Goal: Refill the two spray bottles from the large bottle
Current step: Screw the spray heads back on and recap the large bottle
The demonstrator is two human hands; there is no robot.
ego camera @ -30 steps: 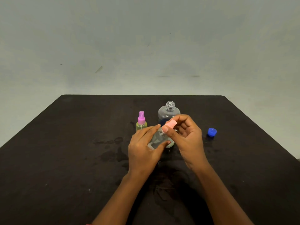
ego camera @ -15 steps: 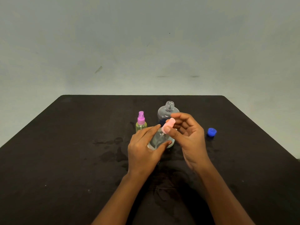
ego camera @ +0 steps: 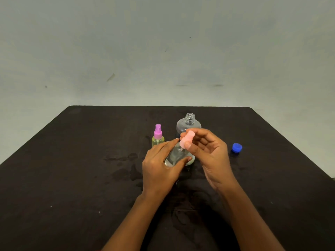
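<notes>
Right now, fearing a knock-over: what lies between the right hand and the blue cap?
Only bare black table, between right hand and blue cap, in the head view.

The left hand (ego camera: 159, 171) is covering much of the clear spray bottle (ego camera: 175, 155). The right hand (ego camera: 210, 153) and the pink spray top (ego camera: 186, 140) are hiding the middle of the large bottle (ego camera: 189, 122). Both forearms (ego camera: 253, 223) and the table (ego camera: 72, 178) are running off the bottom edge.

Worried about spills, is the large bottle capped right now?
No, the large bottle has a bare threaded neck; the blue cap lies apart on the table.
</notes>
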